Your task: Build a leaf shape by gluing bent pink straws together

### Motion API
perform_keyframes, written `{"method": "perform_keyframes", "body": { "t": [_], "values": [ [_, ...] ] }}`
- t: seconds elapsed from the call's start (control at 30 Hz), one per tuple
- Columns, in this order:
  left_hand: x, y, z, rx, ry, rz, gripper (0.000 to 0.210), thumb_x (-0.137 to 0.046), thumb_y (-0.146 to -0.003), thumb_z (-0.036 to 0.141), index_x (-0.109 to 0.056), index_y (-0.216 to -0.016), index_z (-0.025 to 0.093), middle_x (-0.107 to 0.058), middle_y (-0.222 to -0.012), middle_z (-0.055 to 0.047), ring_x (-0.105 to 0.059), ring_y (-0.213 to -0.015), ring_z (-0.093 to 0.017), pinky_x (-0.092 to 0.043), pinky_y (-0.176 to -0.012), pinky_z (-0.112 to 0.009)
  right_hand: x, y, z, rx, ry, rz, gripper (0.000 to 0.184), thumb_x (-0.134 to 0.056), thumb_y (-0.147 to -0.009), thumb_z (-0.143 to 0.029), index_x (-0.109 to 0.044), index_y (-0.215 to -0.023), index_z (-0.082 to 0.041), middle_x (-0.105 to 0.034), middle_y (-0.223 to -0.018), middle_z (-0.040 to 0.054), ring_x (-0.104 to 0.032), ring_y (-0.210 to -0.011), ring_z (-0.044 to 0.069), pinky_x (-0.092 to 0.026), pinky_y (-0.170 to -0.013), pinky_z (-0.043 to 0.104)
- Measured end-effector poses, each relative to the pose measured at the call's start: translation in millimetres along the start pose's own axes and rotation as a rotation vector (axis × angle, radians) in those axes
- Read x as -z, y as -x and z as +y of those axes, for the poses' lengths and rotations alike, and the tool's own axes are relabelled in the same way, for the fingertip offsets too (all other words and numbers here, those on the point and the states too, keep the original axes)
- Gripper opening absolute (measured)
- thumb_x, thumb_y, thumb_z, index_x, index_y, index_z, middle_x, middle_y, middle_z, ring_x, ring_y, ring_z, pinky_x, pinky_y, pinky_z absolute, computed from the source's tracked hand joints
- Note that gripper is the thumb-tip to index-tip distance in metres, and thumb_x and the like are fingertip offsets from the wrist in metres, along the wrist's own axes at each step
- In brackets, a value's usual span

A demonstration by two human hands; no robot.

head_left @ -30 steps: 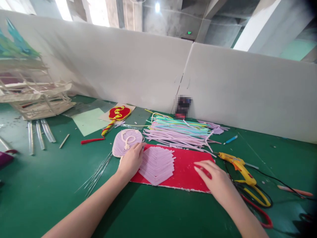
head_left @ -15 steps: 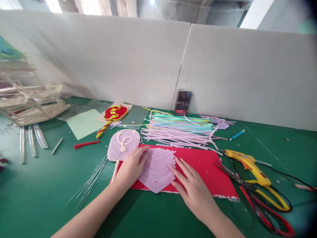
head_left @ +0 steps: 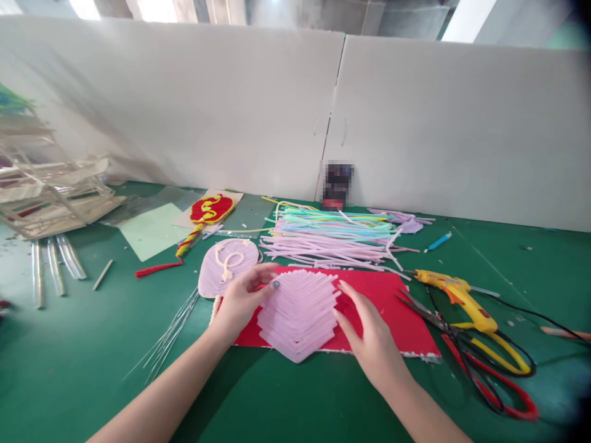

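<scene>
A leaf-shaped lilac panel of pipe cleaners point(head_left: 298, 317), laid in V-shaped rows with jagged side edges, is held between my hands over a red board point(head_left: 383, 301). My left hand point(head_left: 244, 298) grips its upper left edge, the thumb against the panel and the fingers curled. On the opposite edge, my right hand point(head_left: 367, 323) has its thumb and forefinger at the strip ends; its other fingers are mostly hidden. Just left lies a lilac fan-shaped piece point(head_left: 219, 277) with a cream cord loop and a twisted cream handle, partly behind my left hand.
Lilac and turquoise pipe cleaners point(head_left: 323, 237) are piled behind the board. Scissors point(head_left: 466, 351) and a yellow glue gun point(head_left: 457, 295) lie right. A red-and-yellow fan point(head_left: 212, 209), thin wires point(head_left: 170, 338), clear glue sticks point(head_left: 55, 264) and a rack point(head_left: 55, 184) are left.
The lilac panel has come up a little off the red board and moved slightly right, carried by both hands. My right fingers have drawn to its edge. The view has shifted slightly.
</scene>
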State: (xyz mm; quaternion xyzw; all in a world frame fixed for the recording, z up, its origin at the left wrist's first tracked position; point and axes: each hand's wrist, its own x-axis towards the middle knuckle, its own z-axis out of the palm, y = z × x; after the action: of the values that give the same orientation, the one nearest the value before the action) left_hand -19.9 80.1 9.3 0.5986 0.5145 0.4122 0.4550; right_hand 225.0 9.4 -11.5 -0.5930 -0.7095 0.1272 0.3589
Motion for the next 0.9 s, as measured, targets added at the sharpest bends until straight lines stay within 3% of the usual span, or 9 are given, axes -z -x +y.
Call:
{"method": "perform_keyframes", "body": {
  "t": [0.1,0.2,0.37,0.53,0.63,0.7,0.8,0.9],
  "values": [
    [-3.9,2,3,0.015,0.058,0.024,0.041,-0.064,-0.075,0.039,-0.061,-0.11,0.018,-0.068,-0.101,-0.007,-0.063,-0.093,-0.019,-0.053,-0.075,-0.027,3,-1,-1,-0.115,-0.053,0.014,0.048,-0.047,-0.09,-0.043,-0.044,-0.134,-0.024,-0.066,-0.112,0.0072,-0.064,-0.102,0.021,-0.053,-0.089,0.035],
    [-6.3,4,6,0.033,0.073,0.051,0.039,-0.065,-0.074,0.039,-0.062,-0.106,0.018,-0.068,-0.101,-0.007,-0.064,-0.093,-0.019,-0.053,-0.074,-0.026,5,-3,-3,-0.186,-0.158,-0.033,0.047,-0.049,-0.089,-0.044,-0.047,-0.131,-0.024,-0.068,-0.092,0.0034,-0.066,-0.088,0.017,-0.054,-0.082,0.03],
    [-7.1,6,11,0.046,0.048,0.049,0.038,-0.065,-0.074,0.04,-0.063,-0.104,0.018,-0.07,-0.1,-0.006,-0.065,-0.091,-0.021,-0.054,-0.074,-0.029,3,-2,-3,-0.16,-0.221,-0.024,0.048,-0.052,-0.088,-0.041,-0.046,-0.132,-0.024,-0.066,-0.089,0.003,-0.065,-0.087,0.017,-0.053,-0.082,0.029],
    [-8.5,7,13,-0.011,0.07,-0.029,0.038,-0.054,-0.084,0.042,-0.06,-0.114,0.019,-0.065,-0.119,-0.007,-0.058,-0.114,-0.024,-0.046,-0.099,-0.036,1,-3,2,-0.125,-0.199,0.045,0.043,-0.051,-0.089,-0.037,-0.048,-0.13,-0.025,-0.066,-0.088,0.0023,-0.064,-0.086,0.016,-0.05,-0.087,0.032],
    [-9.3,5,8,-0.035,0.125,-0.045,0.04,-0.042,-0.091,0.042,-0.057,-0.118,0.018,-0.062,-0.124,-0.009,-0.056,-0.117,-0.023,-0.043,-0.102,-0.039,2,-6,9,-0.143,-0.183,0.082,0.042,-0.052,-0.088,-0.037,-0.05,-0.128,-0.025,-0.067,-0.089,0.0029,-0.065,-0.088,0.018,-0.051,-0.085,0.033],
    [-8.8,6,11,-0.107,0.042,-0.017,0.036,-0.041,-0.092,0.037,-0.058,-0.116,0.018,-0.061,-0.125,-0.009,-0.056,-0.117,-0.023,-0.042,-0.103,-0.039,2,-10,15,-0.157,-0.181,0.093,0.041,-0.053,-0.087,-0.036,-0.05,-0.127,-0.024,-0.068,-0.09,0.0033,-0.066,-0.089,0.019,-0.052,-0.083,0.032],
    [-6.9,23,38,-0.353,-0.179,0.017,0.025,-0.045,-0.09,0.023,-0.062,-0.109,0.02,-0.065,-0.116,-0.007,-0.056,-0.114,-0.021,-0.042,-0.101,-0.036,3,-15,27,-0.152,-0.158,0.102,0.04,-0.053,-0.087,-0.035,-0.052,-0.125,-0.023,-0.069,-0.088,0.0042,-0.066,-0.088,0.019,-0.053,-0.081,0.032],
    [-7.1,58,83,-0.569,-0.221,-0.173,0.031,-0.035,-0.092,0.011,-0.06,-0.106,0.025,-0.067,-0.107,-0.004,-0.061,-0.105,-0.016,-0.049,-0.091,-0.027,8,-20,38,-0.074,-0.054,0.113,0.033,-0.053,-0.087,-0.037,-0.06,-0.116,-0.021,-0.067,-0.094,0.007,-0.066,-0.085,0.02,-0.053,-0.081,0.035]
  ]
}}
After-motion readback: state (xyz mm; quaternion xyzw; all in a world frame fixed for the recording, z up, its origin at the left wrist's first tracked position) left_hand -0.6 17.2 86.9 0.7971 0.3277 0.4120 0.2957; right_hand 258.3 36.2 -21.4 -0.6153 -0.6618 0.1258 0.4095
